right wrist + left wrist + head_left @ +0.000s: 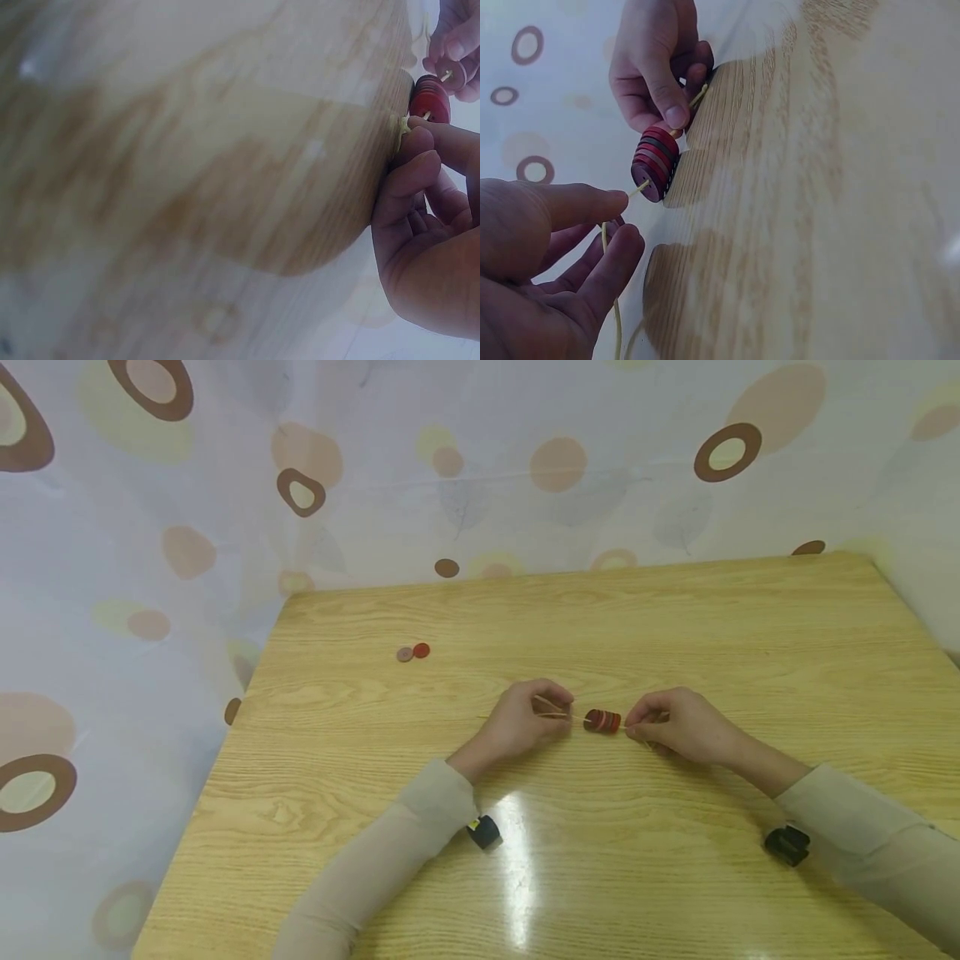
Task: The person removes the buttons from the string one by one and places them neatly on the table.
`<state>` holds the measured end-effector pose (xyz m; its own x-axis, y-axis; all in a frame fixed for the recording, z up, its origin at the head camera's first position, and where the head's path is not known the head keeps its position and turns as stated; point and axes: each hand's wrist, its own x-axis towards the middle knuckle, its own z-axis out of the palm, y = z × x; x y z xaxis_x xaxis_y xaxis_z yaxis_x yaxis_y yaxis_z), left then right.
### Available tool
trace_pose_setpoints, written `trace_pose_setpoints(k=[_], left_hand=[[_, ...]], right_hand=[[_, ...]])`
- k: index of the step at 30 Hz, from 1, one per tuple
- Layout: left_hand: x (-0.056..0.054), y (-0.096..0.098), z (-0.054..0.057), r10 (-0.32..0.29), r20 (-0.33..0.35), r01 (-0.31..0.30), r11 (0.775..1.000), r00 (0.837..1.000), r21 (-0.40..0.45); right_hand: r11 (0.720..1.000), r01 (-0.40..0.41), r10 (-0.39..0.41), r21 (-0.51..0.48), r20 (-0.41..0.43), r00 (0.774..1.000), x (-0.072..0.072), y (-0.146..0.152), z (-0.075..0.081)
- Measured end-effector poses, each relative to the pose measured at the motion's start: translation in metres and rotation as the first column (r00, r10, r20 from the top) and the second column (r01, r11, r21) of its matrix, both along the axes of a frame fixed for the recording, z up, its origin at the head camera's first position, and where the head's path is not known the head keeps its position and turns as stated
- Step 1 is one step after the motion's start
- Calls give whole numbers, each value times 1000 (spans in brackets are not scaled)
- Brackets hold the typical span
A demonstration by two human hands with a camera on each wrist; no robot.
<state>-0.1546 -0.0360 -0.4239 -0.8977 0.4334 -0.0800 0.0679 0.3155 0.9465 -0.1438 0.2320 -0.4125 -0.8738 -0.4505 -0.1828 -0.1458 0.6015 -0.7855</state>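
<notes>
- button stack (602, 721): red, pinkish and dark maroon discs threaded face to face on a yellow cord (618, 326), lying between the two hands near the middle of the counter (637, 868); contact with the counter cannot be told.
- left hand (528, 718): fingers pinching a single button (450, 73), brownish, through which the cord passes; this disc stands apart from the stack's dark maroon end, with a short stretch of cord between. a further length of cord hangs below the fingers in the left wrist view.
- right hand (686, 727): fingers pressed together, pinching the cord just beside the red end of the stack; a small bunched piece of cord shows at the fingertips in the right wrist view.
- loose buttons: one dull pink (405, 654), one red (422, 650), lying flat edge to edge on the counter, farther back and to the left of the hands.
- sleeves, pale: left (367, 860) and right (862, 843), each with a black wrist device beneath, left (483, 832) and right (787, 843).
- backdrop (510, 518): white sheet with brown, peach and yellow ovals, behind and left of the counter.
</notes>
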Motion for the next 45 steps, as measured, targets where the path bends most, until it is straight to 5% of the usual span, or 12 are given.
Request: trace_pose_setpoints(k=[45], left_hand=[[5,-28,5,90,-27,-92,994,996,-66]], right_hand=[[1000,-5,5,17,-14,1000,1,0,3]])
